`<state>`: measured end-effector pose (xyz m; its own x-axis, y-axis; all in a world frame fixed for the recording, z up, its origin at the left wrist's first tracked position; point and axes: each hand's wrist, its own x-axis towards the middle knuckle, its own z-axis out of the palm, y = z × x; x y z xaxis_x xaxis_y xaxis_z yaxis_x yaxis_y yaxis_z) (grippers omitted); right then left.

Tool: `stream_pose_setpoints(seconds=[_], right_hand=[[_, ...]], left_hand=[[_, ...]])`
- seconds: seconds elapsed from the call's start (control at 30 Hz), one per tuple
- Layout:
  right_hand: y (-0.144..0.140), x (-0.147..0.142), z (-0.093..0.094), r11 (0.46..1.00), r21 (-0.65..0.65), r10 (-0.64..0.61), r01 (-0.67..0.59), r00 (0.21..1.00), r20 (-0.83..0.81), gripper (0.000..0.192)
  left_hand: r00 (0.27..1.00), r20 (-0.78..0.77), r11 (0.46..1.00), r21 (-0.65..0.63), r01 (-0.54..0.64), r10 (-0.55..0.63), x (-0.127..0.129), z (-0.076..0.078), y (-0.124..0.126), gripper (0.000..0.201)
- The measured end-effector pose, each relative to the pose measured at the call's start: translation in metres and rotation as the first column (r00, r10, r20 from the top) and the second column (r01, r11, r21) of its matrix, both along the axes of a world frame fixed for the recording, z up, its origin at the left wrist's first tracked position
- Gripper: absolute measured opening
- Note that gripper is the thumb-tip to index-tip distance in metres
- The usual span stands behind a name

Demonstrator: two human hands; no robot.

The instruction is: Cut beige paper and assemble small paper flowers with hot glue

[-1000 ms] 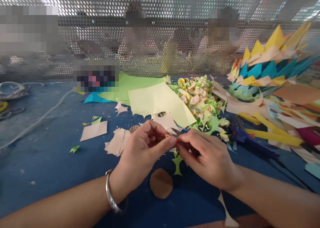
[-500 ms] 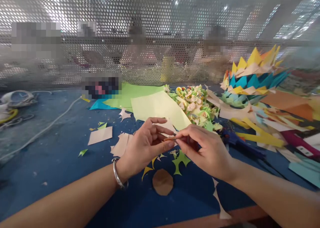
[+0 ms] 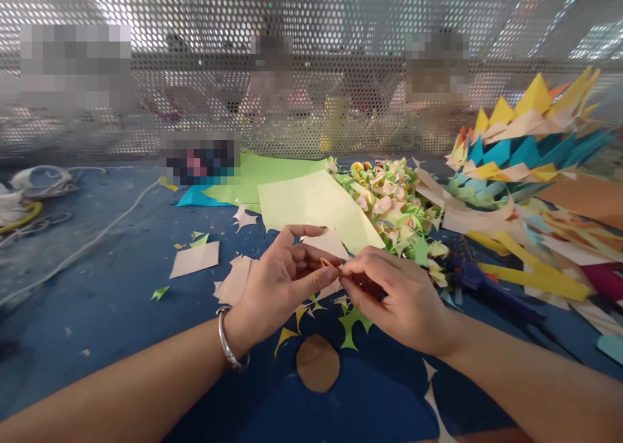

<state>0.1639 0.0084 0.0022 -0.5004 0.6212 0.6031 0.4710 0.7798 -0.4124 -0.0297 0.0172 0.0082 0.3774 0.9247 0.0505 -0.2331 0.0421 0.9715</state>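
Note:
My left hand (image 3: 280,281) and my right hand (image 3: 394,297) meet over the blue table (image 3: 97,313), fingertips pinching one small orange paper piece (image 3: 327,263) between them. A silver bangle (image 3: 228,347) sits on my left wrist. Just behind the hands lies a pale yellow paper sheet (image 3: 311,203) on a green sheet (image 3: 265,170). Below the hands rest a brown paper disc (image 3: 317,363) and a green star-shaped scrap (image 3: 354,323). Peach paper offcuts (image 3: 236,279) lie by my left hand.
A heap of small folded paper flowers (image 3: 389,200) lies behind my right hand. Coloured paper strips and pointed folded pieces (image 3: 525,151) pile up at the right, with a blue glue gun (image 3: 474,281) beside them. A white cord (image 3: 87,245) crosses the left. Perforated metal screen (image 3: 311,73) backs the table.
The hands keep working the small orange piece, fingertips closing together again after the right hand drew it out slightly. The view shifted a little.

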Motion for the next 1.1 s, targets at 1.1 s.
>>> stream_pose_setpoints(seconds=[1.1], right_hand=[[-0.0011,-0.0043,-0.0099,0.998,-0.048,-0.049,0.05,0.999,0.005,0.01]], left_hand=[[0.925,-0.377,0.972,0.23,0.04,0.051,0.0003,-0.0052,-0.0102,0.061]])
